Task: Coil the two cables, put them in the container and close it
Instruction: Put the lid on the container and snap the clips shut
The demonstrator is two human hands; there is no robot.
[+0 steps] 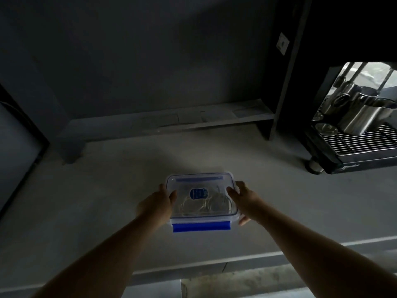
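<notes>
A clear plastic container (pixel 202 183) with its lid on sits in the middle of the grey counter. The lid carries a blue oval label, and a blue clip flap (pixel 201 227) sticks out at the near edge. Two pale coiled cables (pixel 206 204) lie side by side inside, seen through the lid. My left hand (pixel 158 201) grips the container's left side, thumb on the lid. On the right side my right hand (pixel 242 201) holds it the same way.
A black espresso machine (pixel 354 130) with steel jugs on its grate stands at the right. A low ledge (pixel 171 121) runs along the wall behind. The counter's front edge (pixel 214 261) lies near me. The scene is dim.
</notes>
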